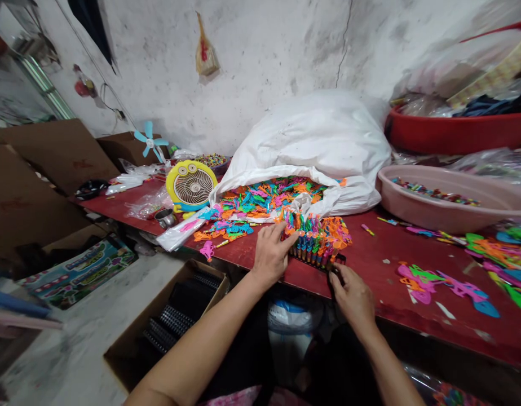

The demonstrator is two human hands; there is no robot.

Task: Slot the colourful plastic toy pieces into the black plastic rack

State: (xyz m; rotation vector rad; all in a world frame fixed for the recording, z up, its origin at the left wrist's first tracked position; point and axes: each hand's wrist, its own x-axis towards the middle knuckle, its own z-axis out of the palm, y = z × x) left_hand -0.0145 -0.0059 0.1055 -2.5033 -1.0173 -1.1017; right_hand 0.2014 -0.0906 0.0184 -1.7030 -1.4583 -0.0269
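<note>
A black rack (308, 260) stands at the front edge of the red table, filled with a row of small capped tubes bearing colourful plastic pieces (314, 232) in orange, green, blue and pink. My left hand (269, 254) is at the rack's left end, thumb and forefinger apart against the pieces there. Its other fingers are partly hidden. My right hand (354, 294) has its thumb and bent fingers closed on the rack's front right corner. Behind the rack, a white sack (315, 135) lies open, with loose plastic pieces (264, 197) of the same colours spilling from its mouth.
A yellow fan (194, 186) and metal cup (165, 218) stand left on the red table (370, 256). At right are a pink basin (429, 211), a red basin (459, 131) and scattered plastic pieces (446, 285). A cardboard box (116, 355) of black racks sits below the table's edge.
</note>
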